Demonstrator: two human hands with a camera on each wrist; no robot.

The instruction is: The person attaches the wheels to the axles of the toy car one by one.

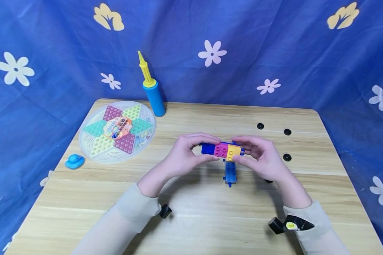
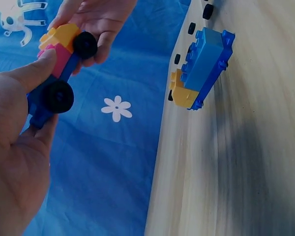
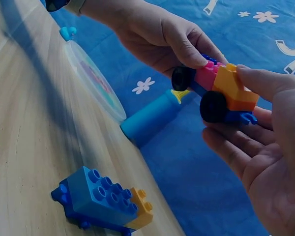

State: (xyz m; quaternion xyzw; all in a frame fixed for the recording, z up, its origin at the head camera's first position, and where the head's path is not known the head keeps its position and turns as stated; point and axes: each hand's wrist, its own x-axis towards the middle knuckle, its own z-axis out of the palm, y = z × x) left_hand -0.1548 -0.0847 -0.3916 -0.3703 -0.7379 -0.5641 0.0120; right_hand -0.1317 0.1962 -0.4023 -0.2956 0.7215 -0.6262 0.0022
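1. A small toy car of blue, pink and yellow plastic bricks with black wheels (image 1: 221, 149) was held in the air above the middle of the wooden table (image 1: 191, 219), between both hands.
2. The left hand (image 1: 182, 157) pinched its blue end between thumb and fingers; the right hand (image 1: 261, 156) pinched the yellow end the same way.
3. It looked light and rigid, though the pressed-on bricks and wheels would likely pop apart under twisting, so the brick sides seemed the safest hold, clear of the wheels.
4. A second blue-and-yellow brick block (image 1: 229, 172) lay on the table just below.
5. Loose black wheels (image 1: 287, 157) sat to the right.
6. Farther left were a round checkers board (image 1: 117, 131), a blue-and-yellow hand pump (image 1: 153, 92) and a small blue duck (image 1: 74, 161).
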